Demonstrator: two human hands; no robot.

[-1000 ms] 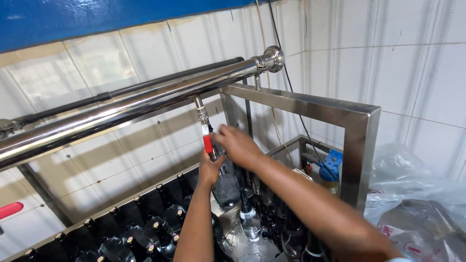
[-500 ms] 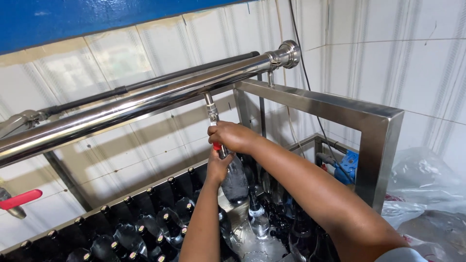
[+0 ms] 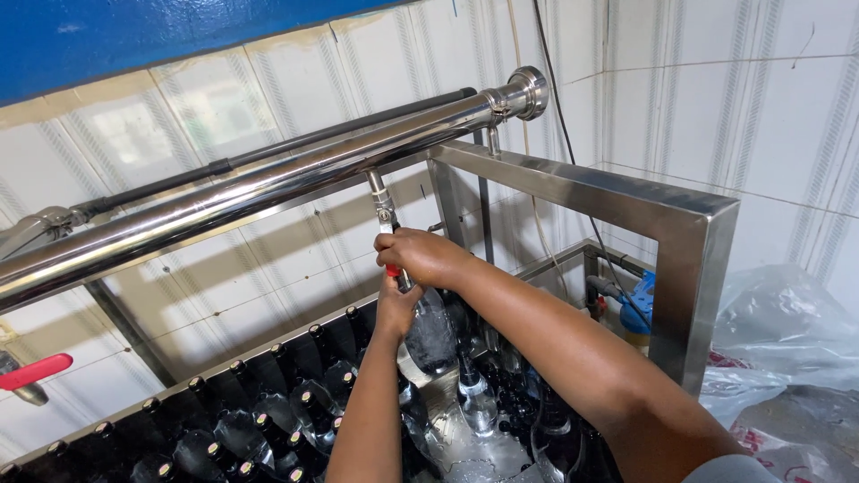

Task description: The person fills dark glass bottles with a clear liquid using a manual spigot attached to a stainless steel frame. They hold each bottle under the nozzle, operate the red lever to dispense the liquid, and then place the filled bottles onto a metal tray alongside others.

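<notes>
Bottle held up to a valve under a steel pipe

Bottle (image 3: 429, 335), clear plastic, is held tilted just below a small valve (image 3: 391, 261) with a red handle, its neck raised to the spout. The left hand (image 3: 396, 309) is closed around the bottle's neck and shoulder from below. The right hand (image 3: 425, 258) is wrapped over the valve, fingers curled shut on the red handle, so that most of the valve is hidden. The valve hangs from a short stub off a long polished steel pipe (image 3: 268, 192), which runs slantwise across the view and ends in a capped flange near the wall corner. A thinner black pipe (image 3: 295, 146) is seen just behind it. Below, a wet steel trough (image 3: 465, 447) is packed with upright bottles in rows, dark caps showing. A square steel frame (image 3: 689, 233) stands to the right, with a blue fitting (image 3: 640, 309) inside it and clear plastic bags (image 3: 787, 340) beyond. The walls are covered in white ribbed tile, with a blue band (image 3: 134, 36) above. A second red handle (image 3: 36, 371) shows at the left edge.
</notes>
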